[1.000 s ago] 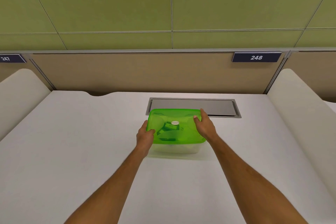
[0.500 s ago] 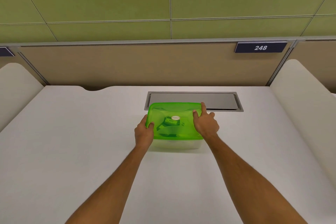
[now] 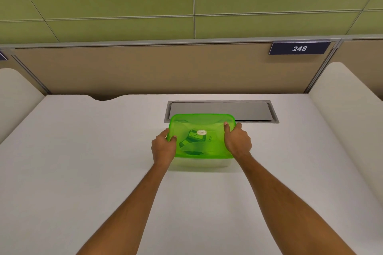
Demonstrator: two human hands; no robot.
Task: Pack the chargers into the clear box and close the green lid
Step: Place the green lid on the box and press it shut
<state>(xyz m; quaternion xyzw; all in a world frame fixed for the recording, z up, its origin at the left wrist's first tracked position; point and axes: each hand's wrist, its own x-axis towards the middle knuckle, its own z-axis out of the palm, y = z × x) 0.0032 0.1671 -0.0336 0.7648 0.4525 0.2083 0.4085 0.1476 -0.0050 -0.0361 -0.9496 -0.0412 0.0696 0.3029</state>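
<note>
Both hands grip the green lid (image 3: 202, 122): left hand (image 3: 163, 148), right hand (image 3: 237, 141); press thumbs evenly until it seats on the clear box (image 3: 202, 162).

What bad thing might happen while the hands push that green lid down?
The green lid may not snap shut all round: the left hand and right hand press only its two sides. The chargers inside look piled up and might hold it up. The clear box could slide on the smooth table.
</note>
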